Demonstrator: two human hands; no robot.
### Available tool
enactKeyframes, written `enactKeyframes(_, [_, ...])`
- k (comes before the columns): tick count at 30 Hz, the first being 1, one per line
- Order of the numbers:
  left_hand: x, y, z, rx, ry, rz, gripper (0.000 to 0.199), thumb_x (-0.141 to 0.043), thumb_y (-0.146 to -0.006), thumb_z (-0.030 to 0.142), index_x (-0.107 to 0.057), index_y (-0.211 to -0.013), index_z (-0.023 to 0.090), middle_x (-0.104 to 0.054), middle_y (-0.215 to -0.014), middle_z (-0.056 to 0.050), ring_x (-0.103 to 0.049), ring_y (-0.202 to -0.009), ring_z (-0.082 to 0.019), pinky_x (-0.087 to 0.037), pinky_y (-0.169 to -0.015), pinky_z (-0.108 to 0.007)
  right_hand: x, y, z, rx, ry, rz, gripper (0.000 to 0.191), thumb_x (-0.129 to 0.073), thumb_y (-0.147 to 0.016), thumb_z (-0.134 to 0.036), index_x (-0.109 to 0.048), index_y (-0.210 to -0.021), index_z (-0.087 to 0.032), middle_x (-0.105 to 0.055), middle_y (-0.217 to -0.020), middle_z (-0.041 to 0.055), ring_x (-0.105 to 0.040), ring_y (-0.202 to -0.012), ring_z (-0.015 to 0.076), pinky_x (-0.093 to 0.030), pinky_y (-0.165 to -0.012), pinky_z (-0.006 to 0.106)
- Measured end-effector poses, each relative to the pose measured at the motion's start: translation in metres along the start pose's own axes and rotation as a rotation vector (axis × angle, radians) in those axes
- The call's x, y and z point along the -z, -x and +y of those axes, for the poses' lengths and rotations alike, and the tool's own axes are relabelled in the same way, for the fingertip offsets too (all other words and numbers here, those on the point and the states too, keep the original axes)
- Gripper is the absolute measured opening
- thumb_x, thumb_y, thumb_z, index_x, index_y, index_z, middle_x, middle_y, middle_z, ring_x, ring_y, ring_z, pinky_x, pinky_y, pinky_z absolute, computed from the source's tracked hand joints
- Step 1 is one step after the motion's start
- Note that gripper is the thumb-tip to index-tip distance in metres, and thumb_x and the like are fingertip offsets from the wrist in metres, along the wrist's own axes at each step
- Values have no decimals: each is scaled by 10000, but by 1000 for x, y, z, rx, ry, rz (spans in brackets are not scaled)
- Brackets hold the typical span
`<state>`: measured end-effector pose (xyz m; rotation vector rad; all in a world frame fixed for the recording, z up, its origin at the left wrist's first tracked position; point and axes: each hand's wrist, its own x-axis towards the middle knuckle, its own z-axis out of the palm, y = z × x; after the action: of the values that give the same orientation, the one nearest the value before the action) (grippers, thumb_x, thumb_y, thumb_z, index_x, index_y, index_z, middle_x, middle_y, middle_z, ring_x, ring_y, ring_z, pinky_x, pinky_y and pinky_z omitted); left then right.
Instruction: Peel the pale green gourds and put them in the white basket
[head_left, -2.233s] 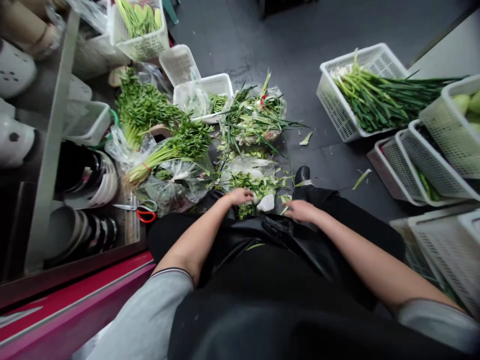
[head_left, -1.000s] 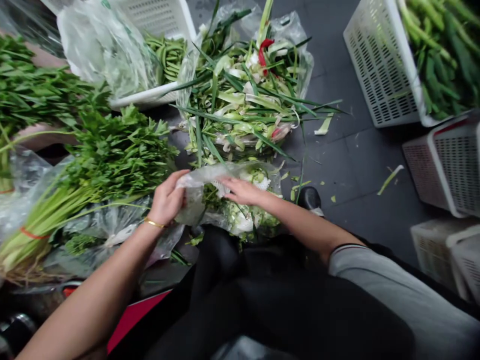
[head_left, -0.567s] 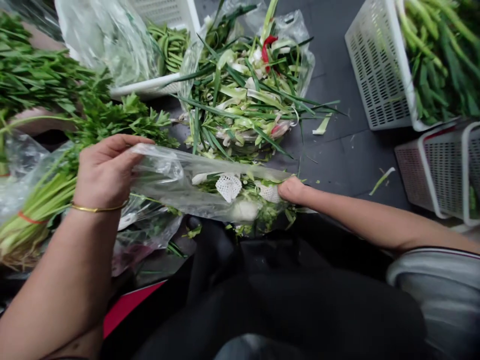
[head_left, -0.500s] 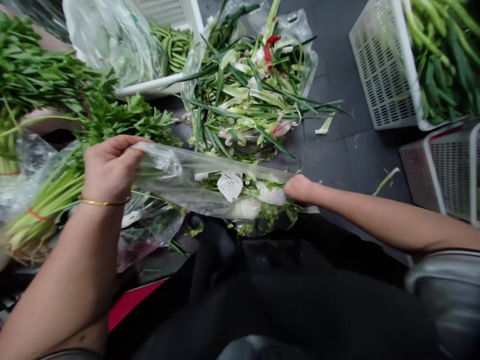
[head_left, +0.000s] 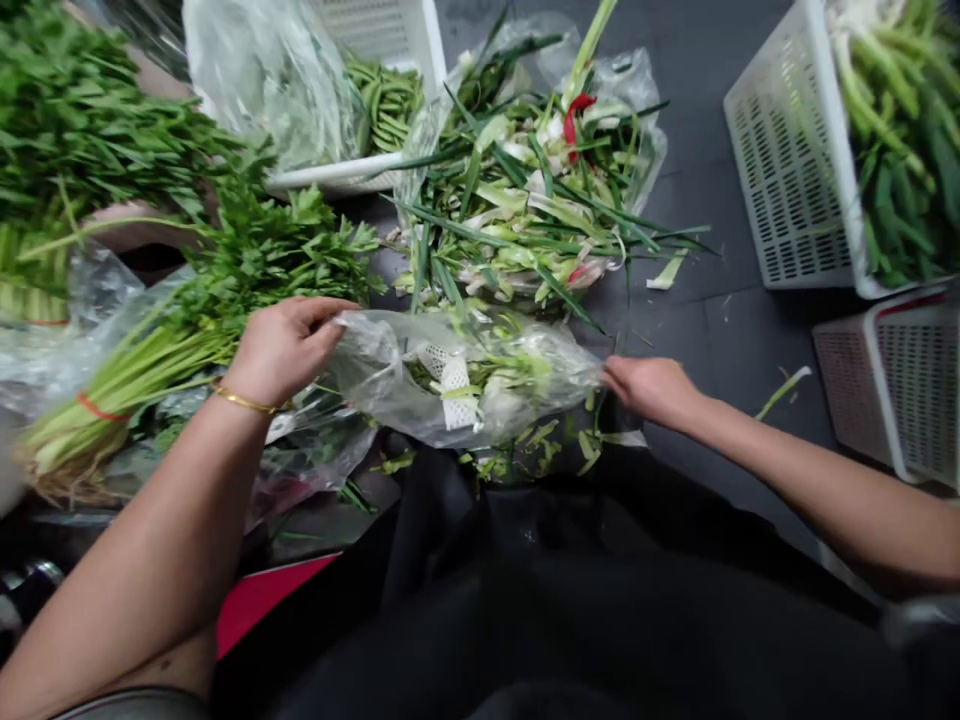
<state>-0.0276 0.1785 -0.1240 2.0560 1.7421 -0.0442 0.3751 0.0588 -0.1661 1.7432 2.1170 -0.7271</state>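
Observation:
A clear plastic bag point(head_left: 375, 385) is stretched between my two hands. My left hand point(head_left: 289, 350) is closed, pinching the bag's left end. At its right end, my right hand point(head_left: 649, 388) grips the gathered plastic in closed fingers. Inside or behind the film show white foam netting point(head_left: 456, 390), a pale rounded piece point(head_left: 501, 405) and green leaf scraps. Just beyond the bag lies a heap of vegetable trimmings point(head_left: 517, 215) on another clear plastic bag, with a red chili pepper point(head_left: 574, 125) on top.
Bundled celery point(head_left: 150, 360) with a red band lies on the left. A white basket point(head_left: 330, 178) at the back holds green beans point(head_left: 390, 105). At right, a white crate point(head_left: 795, 180) of scallions point(head_left: 900, 150) stands by another crate point(head_left: 862, 390). Scraps dot the dark tiled floor point(head_left: 690, 330).
The bag has bunched up and shortened between my hands, its right end now gathered. Both hands appear further right and slightly lower, while the whole view has shifted somewhat.

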Motion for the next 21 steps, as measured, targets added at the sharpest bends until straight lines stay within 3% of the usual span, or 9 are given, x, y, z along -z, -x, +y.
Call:
enactKeyframes(2, [8,1,-9,38,60,33,411,-480,-757,285,-701,-1091,193,-703,-933,2,-590,-789,-124,-441,-762,-210,-1,3,32,-108,70,57,295,-461,-903,-386,-649,-844,-166,-653,-701,87,-588,-619,215,-344,-551,295])
enactKeyframes(4, [20,1,-17,142,48,125,416,-494,-732,269,-705,-1082,194,-701,-868,26,-573,-732,-107,-437,-733,-198,7,12,55,-167,47,218,351,-480,-898,-436,-644,-1061,-173,-675,-913,115,-610,-675,214,-391,-580,308])
enactKeyframes(7, [40,2,-20,267,-50,137,414,-517,-703,281,-716,-1059,212,-675,-757,55,-547,-658,-95,-429,-694,-189,12,27,52,-65,43,340,575,-520,-868,-485,-462,-1364,-200,-557,-1253,163,-632,-791,222,-455,-629,321])
enactKeyframes(10, [56,2,-21,344,-132,10,416,-524,-687,312,-720,-1047,241,-636,-633,62,-553,-612,-109,-421,-636,-187,-15,22,21,199,120,164,575,-478,-897,-443,-386,-1420,-223,-469,-1387,161,-641,-840,221,-483,-653,311])
enactKeyframes(12, [63,2,-26,419,-133,-21,446,-504,-692,340,-706,-1078,249,-604,-549,57,-572,-587,-129,-421,-598,-195,-40,8,12,250,194,-11,577,-468,-900,-356,-350,-1437,-183,-480,-1372,203,-646,-752,202,-468,-592,291])
enactKeyframes(14, [69,4,-33,477,-93,-31,475,-493,-690,370,-692,-1101,240,-581,-495,54,-580,-553,-147,-435,-578,-211,-56,-6,19,196,257,-123,487,-451,-888,-242,-448,-1358,-119,-597,-1200,220,-628,-652,182,-426,-532,265])
enactKeyframes(16, [73,9,-38,508,-31,-15,478,-492,-674,381,-694,-1076,217,-573,-470,46,-586,-533,-165,-458,-576,-236,-53,-9,33,193,264,-151,331,-407,-896,-189,-608,-1152,-132,-663,-975,154,-604,-615,162,-391,-515,243])
enactKeyframes(19, [77,20,-24,339,171,76,399,-531,-673,412,-695,-980,218,-642,-584,21,-615,-590,-183,-494,-617,-274,-21,10,39,376,139,16,302,-385,-920,-215,-665,-1035,-204,-635,-870,77,-586,-658,145,-389,-550,234])
enactKeyframes(21, [78,27,2,-6,311,48,297,-568,-706,430,-695,-905,249,-698,-804,-1,-641,-739,-186,-508,-727,-287,3,24,26,474,29,185,323,-387,-919,-190,-644,-1109,-237,-623,-904,64,-586,-730,142,-404,-605,232])
